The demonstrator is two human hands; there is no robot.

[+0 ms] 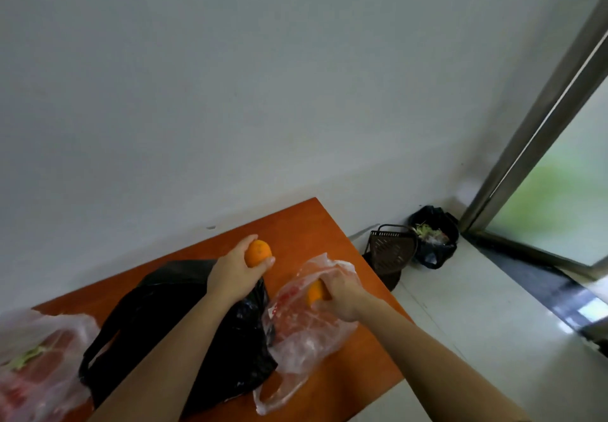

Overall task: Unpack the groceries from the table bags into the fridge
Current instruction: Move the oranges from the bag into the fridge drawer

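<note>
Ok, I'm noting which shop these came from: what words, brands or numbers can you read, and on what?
No text is readable.
Clear bag on the right: red print, too blurred to read.
Clear bag at the left edge: red patches, maybe print, too blurred to read.

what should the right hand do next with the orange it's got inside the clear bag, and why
Probably lift the right hand up out of the clear plastic bag. Its fingers curl round the second orange at the bag's open mouth, and the left hand holds the first orange above the table, so freeing this one seems the only step left here.
</note>
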